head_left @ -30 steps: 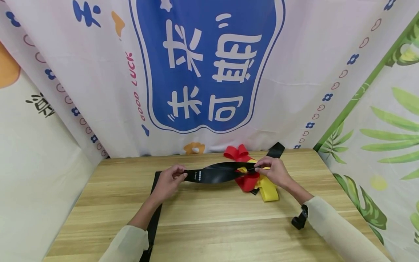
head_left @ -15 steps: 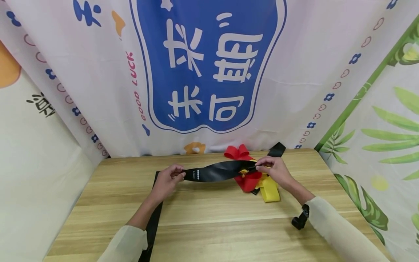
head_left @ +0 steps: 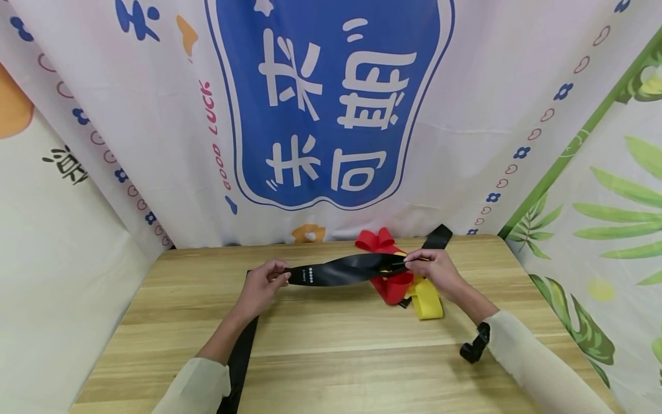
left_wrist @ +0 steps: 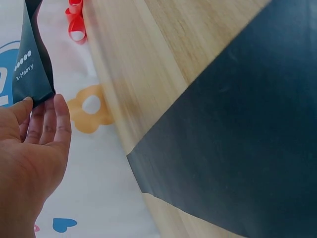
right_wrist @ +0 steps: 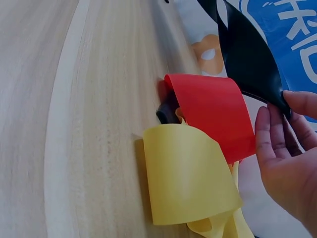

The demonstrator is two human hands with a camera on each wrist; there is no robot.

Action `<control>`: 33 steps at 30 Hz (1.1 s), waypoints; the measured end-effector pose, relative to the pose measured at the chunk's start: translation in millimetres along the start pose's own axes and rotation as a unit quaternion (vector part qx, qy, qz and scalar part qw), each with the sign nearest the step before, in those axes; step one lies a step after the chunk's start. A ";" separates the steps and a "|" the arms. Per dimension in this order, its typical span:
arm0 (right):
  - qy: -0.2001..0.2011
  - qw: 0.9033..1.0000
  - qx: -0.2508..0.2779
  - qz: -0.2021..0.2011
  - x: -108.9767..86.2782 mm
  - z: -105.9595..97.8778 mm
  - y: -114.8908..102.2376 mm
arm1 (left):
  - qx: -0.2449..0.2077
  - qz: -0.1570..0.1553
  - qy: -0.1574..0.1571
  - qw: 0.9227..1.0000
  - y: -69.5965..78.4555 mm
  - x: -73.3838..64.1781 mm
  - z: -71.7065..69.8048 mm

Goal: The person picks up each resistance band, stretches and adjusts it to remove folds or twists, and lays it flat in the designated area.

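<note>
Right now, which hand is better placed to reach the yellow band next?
Probably the right hand: it pinches the raised black band near the yellow band; the left hand pinches farther away.

Two hands [head_left: 260, 290] held one black band [head_left: 331, 274] above one table [head_left: 336, 356]. Two more lay there: one long strip [head_left: 244, 353] toward the left edge and one partly hidden strip [head_left: 438, 237] near the back right corner, with one red bundle [head_left: 395, 287] and one yellow bundle [head_left: 428, 302].
</note>
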State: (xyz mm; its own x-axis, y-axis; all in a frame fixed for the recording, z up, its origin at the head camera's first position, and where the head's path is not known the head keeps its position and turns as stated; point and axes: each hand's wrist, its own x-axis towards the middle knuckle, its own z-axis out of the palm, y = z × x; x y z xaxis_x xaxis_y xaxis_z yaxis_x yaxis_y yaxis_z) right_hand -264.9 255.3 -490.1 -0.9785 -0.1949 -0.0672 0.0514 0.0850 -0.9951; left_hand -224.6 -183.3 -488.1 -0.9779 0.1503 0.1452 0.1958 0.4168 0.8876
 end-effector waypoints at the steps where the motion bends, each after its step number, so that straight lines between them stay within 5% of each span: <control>1: -0.004 1.000 0.019 0.006 0.4 0.0 0.3 | 0.002 0.002 0.000 1.000 0.0 -0.2 -0.2; 6: -0.013 0.996 0.082 0.021 1.2 1.0 0.3 | 0.014 0.006 0.000 1.000 0.2 -1.0 -0.6; 15: -0.003 0.994 0.105 0.033 0.9 6.6 1.1 | 0.028 0.009 -0.002 1.000 0.3 -2.5 4.4; 22: -0.014 0.996 0.076 -0.035 -0.7 9.3 3.1 | 0.038 -0.006 -0.006 0.999 -1.9 -3.8 7.4; 33: -0.014 0.988 0.121 -0.095 -2.3 17.4 0.6 | 0.038 0.001 -0.001 0.999 -3.3 -4.6 5.2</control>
State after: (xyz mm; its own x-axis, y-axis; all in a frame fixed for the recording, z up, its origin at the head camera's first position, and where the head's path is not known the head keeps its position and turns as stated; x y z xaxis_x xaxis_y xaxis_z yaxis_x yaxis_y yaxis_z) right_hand -259.1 238.8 -491.9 -0.9696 -0.2112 0.1237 -0.0832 -0.1909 -0.9781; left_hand -220.4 -180.7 -493.9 -0.9773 0.1526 0.1469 0.2035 0.4835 0.8513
